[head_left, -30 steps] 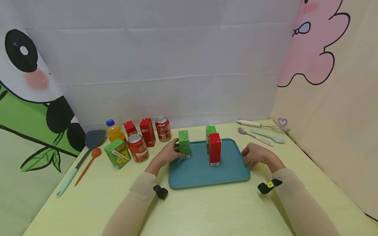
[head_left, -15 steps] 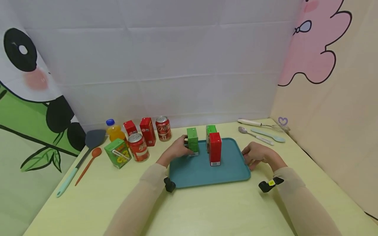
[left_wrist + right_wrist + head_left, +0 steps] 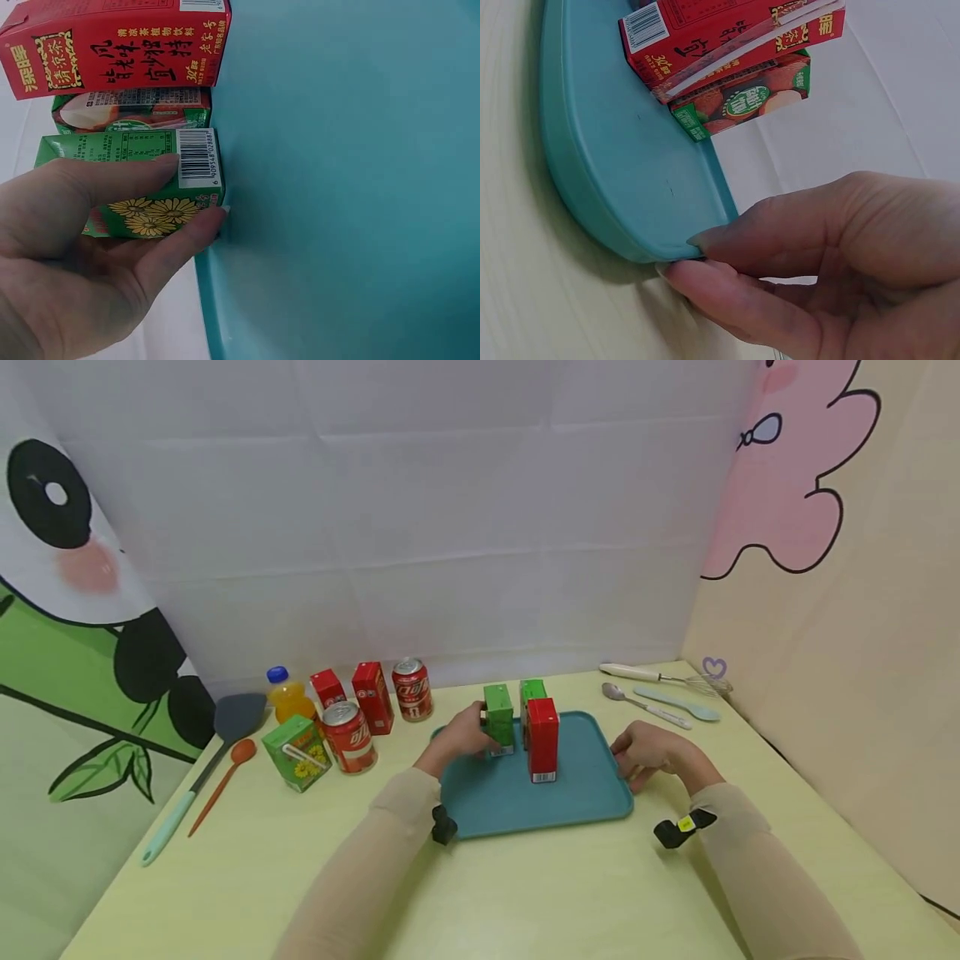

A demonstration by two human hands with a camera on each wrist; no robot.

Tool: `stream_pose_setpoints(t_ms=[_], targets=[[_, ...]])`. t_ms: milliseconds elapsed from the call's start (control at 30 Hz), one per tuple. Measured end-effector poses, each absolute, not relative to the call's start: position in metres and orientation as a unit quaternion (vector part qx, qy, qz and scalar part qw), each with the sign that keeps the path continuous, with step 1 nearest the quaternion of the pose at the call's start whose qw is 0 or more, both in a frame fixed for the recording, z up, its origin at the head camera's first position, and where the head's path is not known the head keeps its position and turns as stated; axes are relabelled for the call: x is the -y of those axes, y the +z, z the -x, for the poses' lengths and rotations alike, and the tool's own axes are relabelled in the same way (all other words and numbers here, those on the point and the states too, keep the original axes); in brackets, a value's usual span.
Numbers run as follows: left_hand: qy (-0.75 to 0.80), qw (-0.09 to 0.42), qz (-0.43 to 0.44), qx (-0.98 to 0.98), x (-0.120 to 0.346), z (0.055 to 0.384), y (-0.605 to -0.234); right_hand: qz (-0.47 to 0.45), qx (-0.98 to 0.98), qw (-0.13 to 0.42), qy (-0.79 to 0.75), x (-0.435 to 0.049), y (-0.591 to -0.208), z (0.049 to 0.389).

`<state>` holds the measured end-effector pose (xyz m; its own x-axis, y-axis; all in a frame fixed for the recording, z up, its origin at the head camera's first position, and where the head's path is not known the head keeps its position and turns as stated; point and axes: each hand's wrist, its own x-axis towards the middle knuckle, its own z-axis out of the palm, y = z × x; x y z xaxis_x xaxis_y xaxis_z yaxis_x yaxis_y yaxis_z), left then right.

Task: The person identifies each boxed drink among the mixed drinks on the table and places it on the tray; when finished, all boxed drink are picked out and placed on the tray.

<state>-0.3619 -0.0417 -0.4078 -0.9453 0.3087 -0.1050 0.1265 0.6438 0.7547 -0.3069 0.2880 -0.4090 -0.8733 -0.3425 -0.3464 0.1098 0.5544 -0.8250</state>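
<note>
My left hand (image 3: pixel 467 733) grips a green drink carton (image 3: pixel 498 714) at the back left of a teal tray (image 3: pixel 536 814). In the left wrist view, the thumb lies across the face of this carton (image 3: pixel 199 154) beside its barcode, and fingers curl underneath around its flower-printed side. Close to its right stand a red drink carton (image 3: pixel 543 743) and, behind that, another green carton (image 3: pixel 533 688), partly hidden. At the tray's right edge, my right hand (image 3: pixel 651 752) pinches the rim between thumb and fingers, as the right wrist view shows at the tray's corner (image 3: pixel 641 244).
Left of the tray stand cola cans (image 3: pixel 349 739), red cartons (image 3: pixel 372 697), a green carton (image 3: pixel 297 752) and an orange juice bottle (image 3: pixel 291 697). A spatula (image 3: pixel 180 814) and an orange spoon (image 3: pixel 225 781) lie farther left. A whisk (image 3: pixel 667 678), spoon (image 3: pixel 645 706) and pale green utensil (image 3: pixel 678 703) lie back right.
My left hand has moved right and slightly back with the green carton, bringing it close to the other cartons on the tray. My right hand stays at the tray's right rim.
</note>
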Motion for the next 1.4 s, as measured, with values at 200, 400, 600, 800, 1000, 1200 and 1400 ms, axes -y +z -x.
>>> stream_pose_setpoints(t_ms=[200, 400, 600, 800, 1000, 1200, 1400], targets=[[0.394, 0.111, -0.121, -0.904, 0.037, 0.361, -0.405, 0.075, -0.848, 0.238, -0.468, -0.288, -0.411, 0.307], [0.391, 0.112, -0.118, -0.906, 0.036, 0.362, -0.405, 0.075, -0.849, 0.238, -0.467, -0.288, -0.41, 0.306], [0.393, 0.107, -0.117, -0.906, 0.034, 0.365, -0.409, 0.075, -0.852, 0.237, -0.46, -0.289, -0.411, 0.306], [0.397, 0.106, -0.114, -0.905, 0.033, 0.365, -0.409, 0.075, -0.855, 0.234, -0.458, -0.288, -0.41, 0.306], [0.398, 0.109, -0.115, -0.903, 0.036, 0.366, -0.408, 0.078, -0.852, 0.241, -0.458, -0.287, -0.408, 0.306], [0.413, 0.128, -0.123, -0.893, 0.046, 0.363, -0.409, 0.073, -0.854, 0.239, -0.456, -0.286, -0.406, 0.306], [0.467, 0.152, -0.143, -0.859, 0.074, 0.337, -0.409, 0.075, -0.853, 0.24, -0.458, -0.287, -0.407, 0.305]])
